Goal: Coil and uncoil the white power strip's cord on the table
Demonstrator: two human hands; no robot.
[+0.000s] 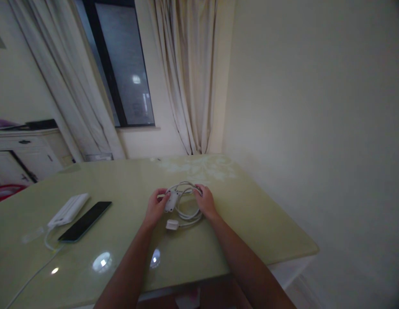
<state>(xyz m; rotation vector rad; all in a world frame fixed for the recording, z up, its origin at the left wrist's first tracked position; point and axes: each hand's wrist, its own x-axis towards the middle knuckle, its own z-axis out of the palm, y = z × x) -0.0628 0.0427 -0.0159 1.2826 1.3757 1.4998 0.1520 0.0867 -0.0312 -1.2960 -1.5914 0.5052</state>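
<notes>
My left hand (158, 204) grips a small white box (171, 201), perhaps the socket end of an extension cord, between thumb and fingers. To its right, my right hand (204, 200) is closed around the looped white cable (185, 216), which lies coiled between both hands. A white plug (172, 224) at the cable's end rests on the table just below the box, touched by neither hand. Parts of the loops are hidden behind the right fingers.
A black phone (85, 221) lies on the glossy table (131, 180) at left, beside a white power strip (68, 209) with a white cord (32, 277) running to the front edge. A wall (299, 128) borders the right side; curtains (189, 77) hang behind.
</notes>
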